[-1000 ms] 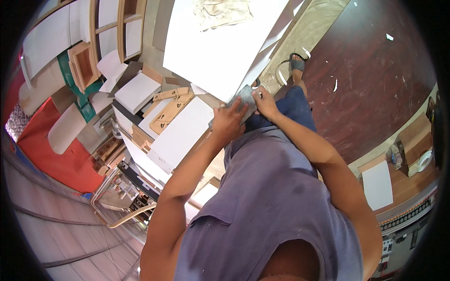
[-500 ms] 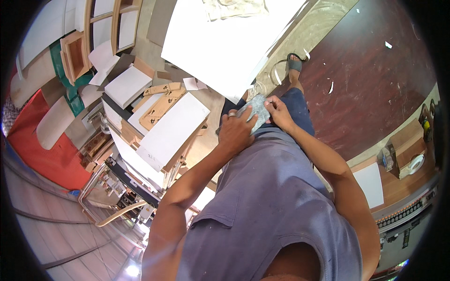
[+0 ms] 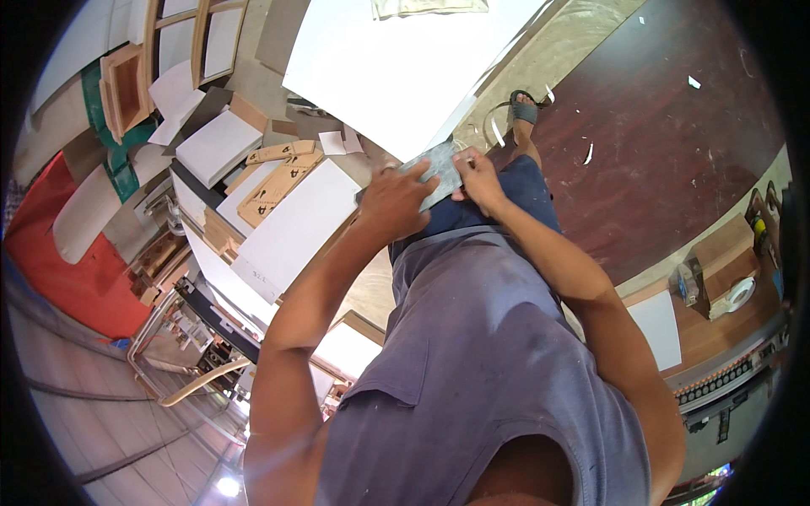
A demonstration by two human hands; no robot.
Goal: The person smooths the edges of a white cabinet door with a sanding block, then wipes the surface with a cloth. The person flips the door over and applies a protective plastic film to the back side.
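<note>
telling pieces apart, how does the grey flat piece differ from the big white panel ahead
Colour: the grey flat piece is mottled, the white panel plain. Size: the grey flat piece is far smaller than the white panel. State: the left hand and right hand touch the grey flat piece; a beige cloth lies on the white panel. Both look flat.

You are in what looks like a woodworking workshop: around you there are white panels [image 3: 301, 221], an open wooden box [image 3: 127, 89], and white scraps [image 3: 588, 153] on the dark red floor [image 3: 650, 177].

White panel [image 3: 380, 76] glares, washed out — curved, dark-edged surroundings seem soft.
</note>
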